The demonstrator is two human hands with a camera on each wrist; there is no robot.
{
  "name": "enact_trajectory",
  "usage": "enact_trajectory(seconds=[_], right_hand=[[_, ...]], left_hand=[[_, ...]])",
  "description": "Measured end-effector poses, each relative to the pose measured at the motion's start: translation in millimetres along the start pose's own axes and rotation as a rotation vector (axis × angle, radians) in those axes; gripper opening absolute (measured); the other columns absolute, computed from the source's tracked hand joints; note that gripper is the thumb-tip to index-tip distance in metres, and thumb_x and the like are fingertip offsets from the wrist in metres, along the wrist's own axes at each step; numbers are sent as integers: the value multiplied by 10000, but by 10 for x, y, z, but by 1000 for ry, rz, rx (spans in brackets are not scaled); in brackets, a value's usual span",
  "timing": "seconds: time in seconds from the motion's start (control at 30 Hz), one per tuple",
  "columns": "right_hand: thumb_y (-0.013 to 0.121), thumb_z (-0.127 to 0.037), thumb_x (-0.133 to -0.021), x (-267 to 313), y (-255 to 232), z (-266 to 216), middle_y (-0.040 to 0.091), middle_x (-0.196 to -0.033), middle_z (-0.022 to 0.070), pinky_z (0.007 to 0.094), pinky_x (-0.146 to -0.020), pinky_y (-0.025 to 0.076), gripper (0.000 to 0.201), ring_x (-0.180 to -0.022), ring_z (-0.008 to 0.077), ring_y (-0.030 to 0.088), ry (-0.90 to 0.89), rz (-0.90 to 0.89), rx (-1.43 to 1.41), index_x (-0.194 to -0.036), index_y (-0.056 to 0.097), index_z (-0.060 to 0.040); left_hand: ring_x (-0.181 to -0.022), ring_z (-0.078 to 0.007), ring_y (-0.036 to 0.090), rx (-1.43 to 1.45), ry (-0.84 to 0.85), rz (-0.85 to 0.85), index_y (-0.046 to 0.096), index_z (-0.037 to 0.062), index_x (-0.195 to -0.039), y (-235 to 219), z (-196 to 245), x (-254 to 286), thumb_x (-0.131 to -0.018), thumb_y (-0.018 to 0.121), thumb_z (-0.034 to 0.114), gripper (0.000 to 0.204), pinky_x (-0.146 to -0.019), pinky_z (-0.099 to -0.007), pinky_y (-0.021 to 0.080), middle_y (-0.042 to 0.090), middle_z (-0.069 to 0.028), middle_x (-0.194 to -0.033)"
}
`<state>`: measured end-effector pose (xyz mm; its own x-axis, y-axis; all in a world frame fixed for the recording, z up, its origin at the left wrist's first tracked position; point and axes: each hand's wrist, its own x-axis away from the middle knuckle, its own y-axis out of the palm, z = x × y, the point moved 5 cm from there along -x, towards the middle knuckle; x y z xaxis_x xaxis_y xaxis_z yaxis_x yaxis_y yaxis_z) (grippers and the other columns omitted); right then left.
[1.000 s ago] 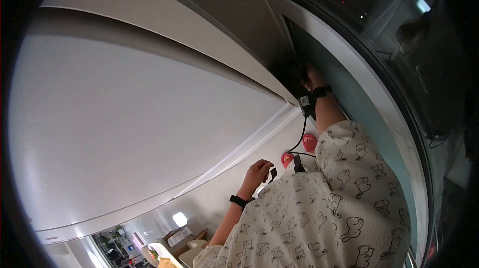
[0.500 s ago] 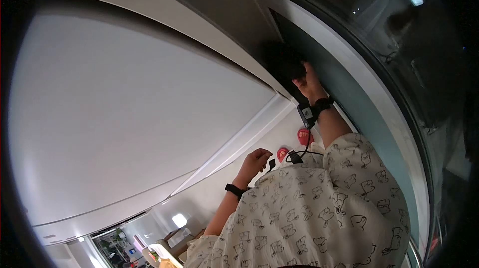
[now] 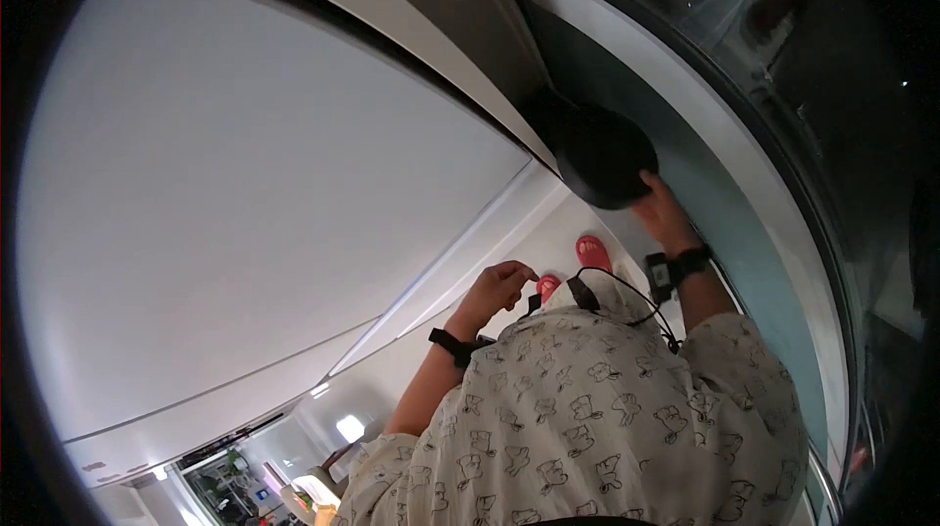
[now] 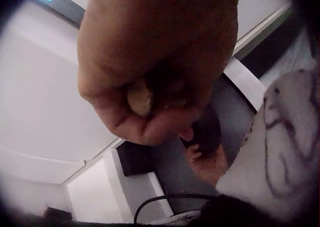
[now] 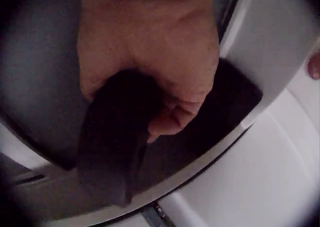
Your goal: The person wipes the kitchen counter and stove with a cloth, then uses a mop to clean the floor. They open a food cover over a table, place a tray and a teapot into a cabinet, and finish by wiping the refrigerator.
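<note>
In the head view my right hand (image 3: 666,215) grips the near edge of a black, round, disc-like thing (image 3: 607,156). The right wrist view shows the fingers curled round its dark, curved side (image 5: 112,137); its exact kind I cannot tell. It is over a dark gap between a white panel and the glass. My left hand (image 3: 497,291) hangs in front of the body, fingers loosely curled, with nothing seen in it. Close up in the left wrist view, the fingers fold towards the palm with a pale nail showing.
A large white panel (image 3: 264,193) fills the left. Along the right runs a white frame (image 3: 744,124) beside dark glass. Red slippers (image 3: 592,252) show on the floor below. A black cable (image 3: 636,281) hangs from the right wrist camera.
My right hand has drawn back out of the dark gap, towards the body and to the right, bringing the black round thing into sight. The left hand has risen slightly in the view.
</note>
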<state>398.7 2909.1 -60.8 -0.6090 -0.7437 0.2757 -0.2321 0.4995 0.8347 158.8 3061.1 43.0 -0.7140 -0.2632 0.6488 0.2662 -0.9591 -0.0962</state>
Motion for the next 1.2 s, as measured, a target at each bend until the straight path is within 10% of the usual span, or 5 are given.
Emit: enact_trajectory(seconds=[0.2,0.4,0.7,1.2], right_hand=[[628,-251,-775,560,170,-171,439,-1279,126,352,-1029,266,703,-1187,259,417,-271,-56,530,-1357,272,-80],[686,-69,-678,821,1087,211,514,-1034,107,387,-830,436,753,-970,273,508,-568,-392,1893,-1334,336,-187],[562,-66,-764,979,1088,674,439,-832,18,318,-731,422,590,-823,174,461,-912,-655,2054,-1301,403,-250],[660,-182,-711,1047,1020,772,487,-1006,40,376,-877,383,620,-1000,213,459,-681,-890,2066,-1283,426,-229]], left_hand=[[-512,-56,275,75,23,-109,567,15,-976,78,36,-88,-914,488,294,297,-460,-207,256,305,63,-594],[-512,-57,267,311,35,-158,536,30,-1030,184,28,-324,-914,451,402,398,-452,-209,229,290,62,-610],[-480,-67,291,392,-105,11,513,84,-739,25,-267,-379,-835,493,556,482,-423,-202,239,342,53,-560],[-482,-54,404,205,-17,66,541,43,-813,43,-454,-407,-817,559,355,313,-429,-207,301,477,24,-608]])
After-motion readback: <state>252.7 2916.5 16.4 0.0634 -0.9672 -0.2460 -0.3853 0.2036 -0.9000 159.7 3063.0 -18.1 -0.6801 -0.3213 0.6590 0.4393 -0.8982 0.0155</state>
